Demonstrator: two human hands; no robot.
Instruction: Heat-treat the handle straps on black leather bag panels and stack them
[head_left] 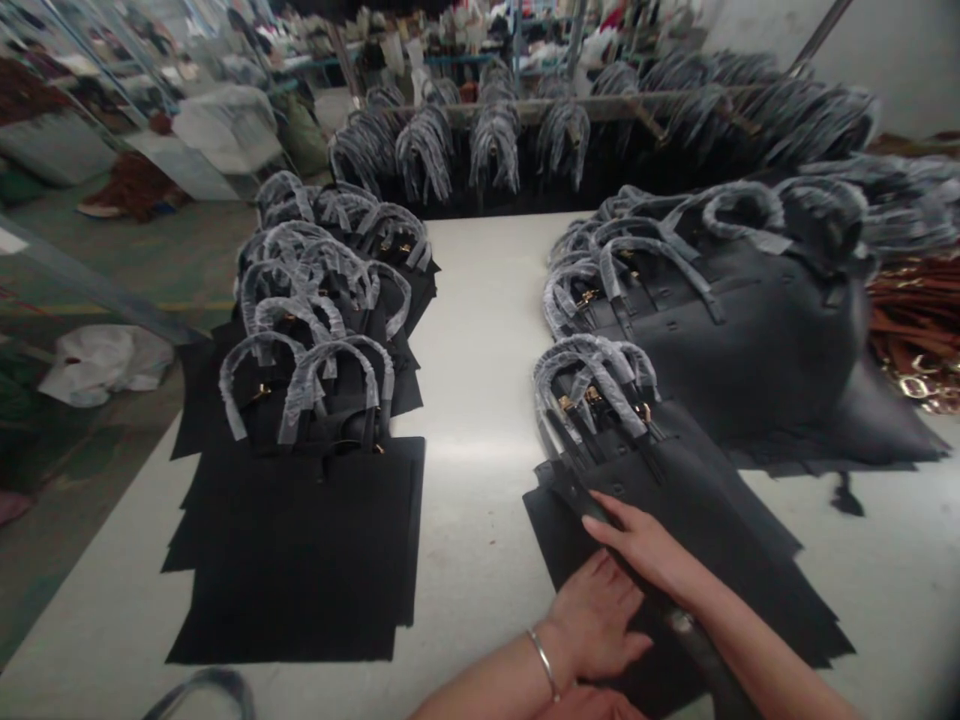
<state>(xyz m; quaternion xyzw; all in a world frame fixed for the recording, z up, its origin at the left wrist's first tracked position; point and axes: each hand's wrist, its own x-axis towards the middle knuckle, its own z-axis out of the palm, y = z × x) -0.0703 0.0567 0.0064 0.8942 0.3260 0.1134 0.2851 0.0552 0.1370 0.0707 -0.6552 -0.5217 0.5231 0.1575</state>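
My left hand, with a metal bangle at the wrist, rests on a stack of black bag panels, fingers stretched out and holding nothing visible. Just above it, my right hand is closed around a long dark strap-like piece, which runs from the plastic-wrapped handles down towards the bottom edge. A shiny spot shows on this piece below the hand. Its exact kind is hard to make out. Gold-coloured hardware sits at the base of the handles.
To the left lies another pile of black panels with wrapped handles. More black bag pieces cover the right side, beside brown straps with buckles. Behind the white table, a rail carries many wrapped handles. A dark loop lies near the front edge.
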